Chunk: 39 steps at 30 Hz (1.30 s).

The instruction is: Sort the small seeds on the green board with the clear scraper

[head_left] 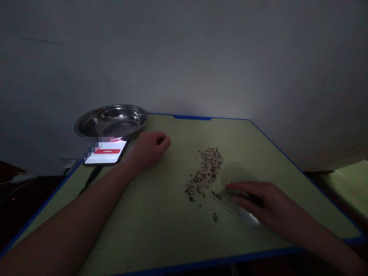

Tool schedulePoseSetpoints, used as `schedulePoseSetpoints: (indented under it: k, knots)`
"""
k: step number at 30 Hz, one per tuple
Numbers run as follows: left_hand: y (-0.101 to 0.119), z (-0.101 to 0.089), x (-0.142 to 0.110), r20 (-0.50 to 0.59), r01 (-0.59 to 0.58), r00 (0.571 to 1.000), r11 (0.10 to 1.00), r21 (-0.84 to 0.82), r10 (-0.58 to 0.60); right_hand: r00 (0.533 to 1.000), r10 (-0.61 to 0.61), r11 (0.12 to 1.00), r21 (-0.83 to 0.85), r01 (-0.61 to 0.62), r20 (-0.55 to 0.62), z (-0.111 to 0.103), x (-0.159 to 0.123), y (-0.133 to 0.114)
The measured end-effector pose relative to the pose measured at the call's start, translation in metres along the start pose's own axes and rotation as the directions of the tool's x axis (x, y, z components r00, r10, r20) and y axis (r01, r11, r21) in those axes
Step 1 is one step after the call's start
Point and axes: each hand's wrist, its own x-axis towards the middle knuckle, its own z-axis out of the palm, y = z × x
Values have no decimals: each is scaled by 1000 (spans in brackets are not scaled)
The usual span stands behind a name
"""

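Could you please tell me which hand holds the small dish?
The right hand, which grips the small dish beside the scattered grains; the left hand is curled near the phone, away from it.

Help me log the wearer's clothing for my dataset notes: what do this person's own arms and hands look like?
The left forearm and right forearm are bare, with no sleeve, watch or band visible. The left hand and right hand are slender and ungloved. The light is too dim to make out rings or small markings.
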Motion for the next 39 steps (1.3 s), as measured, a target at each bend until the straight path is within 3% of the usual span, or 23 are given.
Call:
schedulePoseSetpoints:
  k: [17, 23, 31, 34, 39]
  knots:
    - [0, 1, -1, 76, -54, 996, 998, 15, 53, 994, -100, 994, -29, 101, 42, 4, 28, -24]
    - [-5, 4, 0, 96, -42, 995, 999, 21, 40, 988, -115, 993, 32, 112, 103, 3, 26, -22]
    - [-11, 7, 0, 46, 29, 999, 1000, -4, -28, 988, -150, 988, 56, 147, 46, 11, 25, -15]
    - [-10, 9, -2, 12, 32, 999, 996, 79, -33, 976, -219, 976, 11, 219, -4, 14, 28, -14]
    - [-2, 17, -8, 80, -26, 997, 927, 375, -5, 938, -335, 942, -61, 330, -89, 22, 31, -13]
